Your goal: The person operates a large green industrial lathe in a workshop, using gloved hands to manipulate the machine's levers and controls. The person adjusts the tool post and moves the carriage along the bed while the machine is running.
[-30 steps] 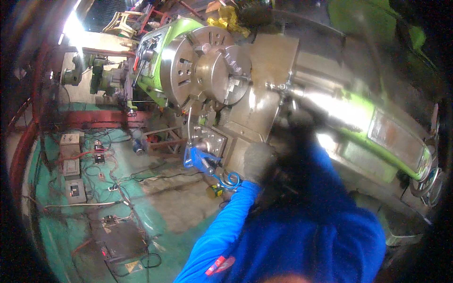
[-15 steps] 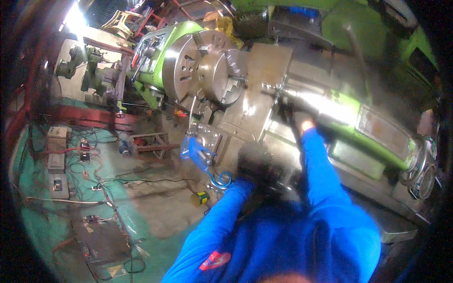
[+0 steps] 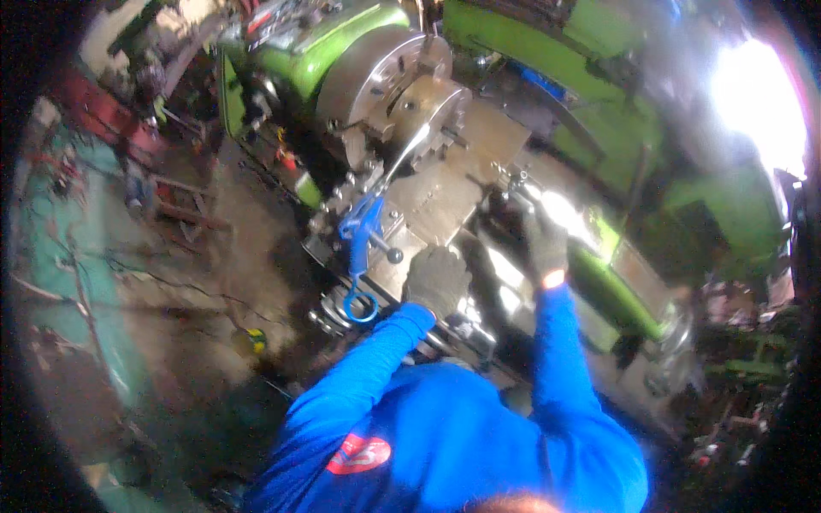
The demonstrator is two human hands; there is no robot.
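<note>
My left hand (image 3: 437,278), in a dark grey glove, lies back up on the metal carriage (image 3: 440,201) of a green lathe, fingers stretched forward. Just left of it a blue air blow gun (image 3: 363,227) rests by the tool slide, its long metal nozzle (image 3: 409,152) angled up toward the chuck (image 3: 428,107). A blue coiled hose (image 3: 360,306) hangs from its handle end. On the right, my gloved right hand (image 3: 545,239) reaches to the shiny tailstock barrel (image 3: 564,214). Blur hides how its fingers are placed there.
Behind the chuck stands a large round slotted plate (image 3: 355,90) and the green headstock (image 3: 333,47). Handwheels (image 3: 338,312) stick out at the carriage front. On the floor at left are cables (image 3: 171,291), a red metal frame (image 3: 184,201) and a yellow-and-dark can (image 3: 256,339).
The view has swung, so the lathe sits higher and farther left. My left hand, a dark blur before, now shows on the carriage. My right hand stays at the tailstock.
</note>
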